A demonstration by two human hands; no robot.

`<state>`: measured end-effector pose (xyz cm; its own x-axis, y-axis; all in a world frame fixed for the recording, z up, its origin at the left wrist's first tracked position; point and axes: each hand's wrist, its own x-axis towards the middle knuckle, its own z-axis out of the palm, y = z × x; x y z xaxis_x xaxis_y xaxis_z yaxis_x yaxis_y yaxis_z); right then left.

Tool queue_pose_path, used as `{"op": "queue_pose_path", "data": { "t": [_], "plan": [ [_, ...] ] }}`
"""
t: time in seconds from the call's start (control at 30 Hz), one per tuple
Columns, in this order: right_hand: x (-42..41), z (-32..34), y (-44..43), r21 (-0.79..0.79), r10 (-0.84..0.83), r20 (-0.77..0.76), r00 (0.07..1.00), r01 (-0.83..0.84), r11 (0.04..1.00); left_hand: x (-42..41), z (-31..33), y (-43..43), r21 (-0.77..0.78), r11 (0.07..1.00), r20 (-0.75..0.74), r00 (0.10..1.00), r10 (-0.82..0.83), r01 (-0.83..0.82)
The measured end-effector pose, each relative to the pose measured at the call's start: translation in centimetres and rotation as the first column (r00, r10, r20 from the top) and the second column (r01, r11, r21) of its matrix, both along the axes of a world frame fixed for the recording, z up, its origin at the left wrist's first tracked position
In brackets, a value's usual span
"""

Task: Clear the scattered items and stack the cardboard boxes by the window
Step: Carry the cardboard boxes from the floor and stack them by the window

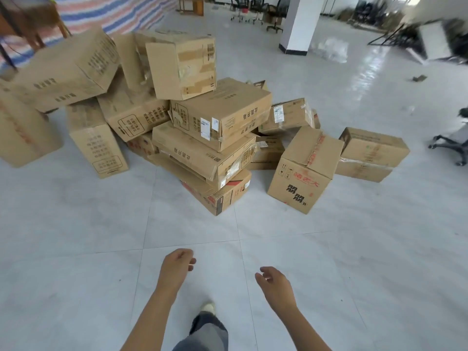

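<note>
Both my hands are low in the near field and carry nothing: the left hand (177,264) has its fingers loosely curled, and the right hand (274,282) is relaxed with the fingers spread a little. The cardboard boxes (202,127) lie in a jumbled heap on the floor (76,224), straight ahead and well apart from either hand, with bare tile between.

What matters for the reach is which box faces which hand. The upright box (304,173) with red and black print stands alone at the near right edge of the heap, on the right hand's side. The bottom box (220,196) of the leaning middle stack points one corner at me, its long axis running from near right to far left, roughly between the hands. I judge the upright box the easier first pick. I cannot make out the window from here.
</note>
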<state>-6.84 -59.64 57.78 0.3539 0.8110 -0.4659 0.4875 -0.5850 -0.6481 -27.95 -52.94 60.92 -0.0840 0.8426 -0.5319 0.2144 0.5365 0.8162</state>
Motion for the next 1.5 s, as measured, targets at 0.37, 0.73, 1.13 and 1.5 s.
{"op": "queue_pose_path", "data": {
  "t": [0.37, 0.73, 1.13, 1.5],
  "plan": [
    [2.9, -0.1, 15.6, -0.031, -0.057, 0.022, 0.998, 0.057, 0.998, 6.1, 1.3, 18.1, -0.021, 0.992, 0.000, 0.992, -0.124, 0.124],
    [12.6, -2.5, 32.6, -0.014, -0.069, -0.054, 0.996, 0.069, 0.998, 14.3, -1.2, 32.9, -0.102, 0.986, -0.123, 0.982, -0.142, 0.130],
    [24.7, -2.4, 50.0, -0.043, -0.032, -0.026, 0.999, 0.031, 0.999, 24.7, 0.0, 47.3, -0.075, 0.993, -0.193, 0.976, -0.102, 0.089],
    [28.3, -1.5, 67.3, -0.029, 0.072, 0.006, 0.997, -0.072, 0.997, 24.2, 0.0, 63.3, -0.071, 0.984, -0.062, 0.985, 0.158, -0.162]
  ]
}}
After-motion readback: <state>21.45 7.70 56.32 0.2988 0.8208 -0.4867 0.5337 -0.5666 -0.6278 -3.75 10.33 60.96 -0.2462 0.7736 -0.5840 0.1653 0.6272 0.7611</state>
